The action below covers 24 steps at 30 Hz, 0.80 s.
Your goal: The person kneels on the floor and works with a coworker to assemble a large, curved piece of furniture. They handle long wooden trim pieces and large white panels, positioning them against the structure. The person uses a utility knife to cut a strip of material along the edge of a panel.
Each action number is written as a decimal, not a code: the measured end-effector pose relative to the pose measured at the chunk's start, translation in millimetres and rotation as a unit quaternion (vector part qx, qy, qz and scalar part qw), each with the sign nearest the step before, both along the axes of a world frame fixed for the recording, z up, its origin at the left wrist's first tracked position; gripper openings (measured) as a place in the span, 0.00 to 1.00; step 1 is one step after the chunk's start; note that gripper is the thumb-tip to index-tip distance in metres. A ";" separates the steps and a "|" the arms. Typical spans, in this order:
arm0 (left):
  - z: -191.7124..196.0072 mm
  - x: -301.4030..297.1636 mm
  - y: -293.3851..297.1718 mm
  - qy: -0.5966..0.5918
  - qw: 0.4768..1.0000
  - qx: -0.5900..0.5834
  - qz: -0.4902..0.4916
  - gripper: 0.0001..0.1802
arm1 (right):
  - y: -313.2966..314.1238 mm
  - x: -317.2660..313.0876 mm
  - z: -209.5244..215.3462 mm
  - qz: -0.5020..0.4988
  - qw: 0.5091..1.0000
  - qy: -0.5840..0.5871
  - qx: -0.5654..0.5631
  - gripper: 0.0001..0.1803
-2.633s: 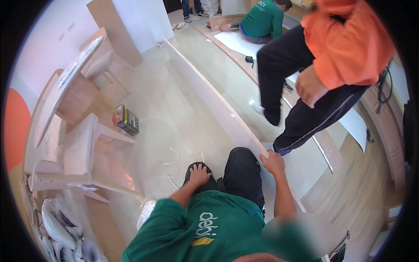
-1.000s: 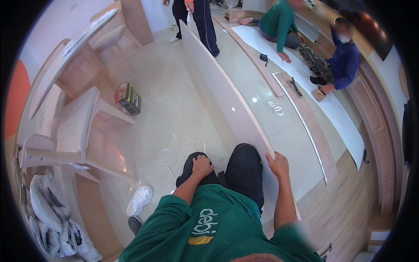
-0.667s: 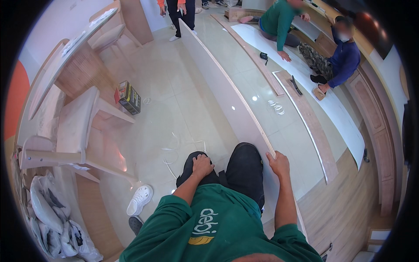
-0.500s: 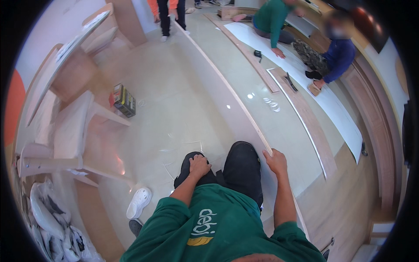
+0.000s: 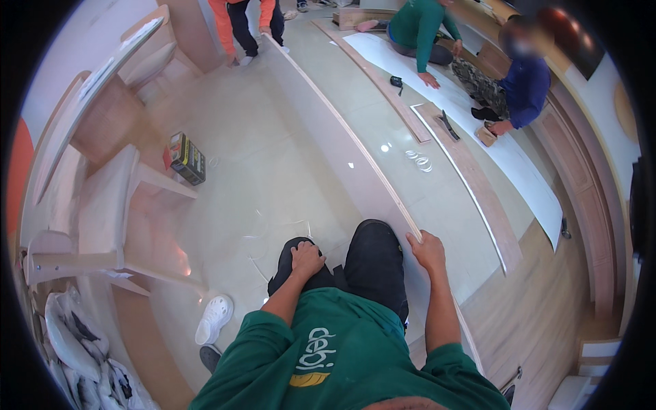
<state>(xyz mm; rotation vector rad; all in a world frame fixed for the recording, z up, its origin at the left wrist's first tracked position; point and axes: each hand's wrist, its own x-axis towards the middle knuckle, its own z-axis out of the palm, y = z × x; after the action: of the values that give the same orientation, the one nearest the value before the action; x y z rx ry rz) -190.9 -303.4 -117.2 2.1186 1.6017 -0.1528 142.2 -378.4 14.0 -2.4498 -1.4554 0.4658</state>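
Fingers (image 5: 414,240) of my right hand (image 5: 430,253) gripping top edge of the board (image 5: 339,154). Left hand (image 5: 307,260) rests spread on my left knee (image 5: 281,273). Board's on edge, just beside my right leg (image 5: 374,256), running out over the tile floor (image 5: 253,181) to a person in orange (image 5: 221,24). White clog (image 5: 214,319) left of me, black-and-yellow box (image 5: 187,159) farther out.

A white clog (image 5: 214,319) lies near a pale chair (image 5: 106,208); blurred at lower left are probably plastic bags (image 5: 74,345).
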 end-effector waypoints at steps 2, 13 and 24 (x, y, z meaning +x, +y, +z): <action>1.1 -2.2 0.6 0.000 1.000 0.000 0.003 0.24 | -0.6 0.0 -3.9 0.005 1.000 -0.004 0.014 0.29; -11.9 13.4 32.1 0.000 0.992 -0.113 -0.064 0.29 | -8.3 16.9 -5.8 0.008 0.999 -0.032 -0.004 0.27; 290.3 -7.4 341.0 -0.141 0.952 0.264 0.065 0.35 | -3.1 12.3 -10.9 0.040 0.999 -0.033 0.001 0.26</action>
<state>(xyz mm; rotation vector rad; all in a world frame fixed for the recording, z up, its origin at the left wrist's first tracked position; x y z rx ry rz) -198.3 37.6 173.2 2.2616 1.7303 0.6635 154.5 -381.5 3.1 -2.4349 -1.5844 0.4022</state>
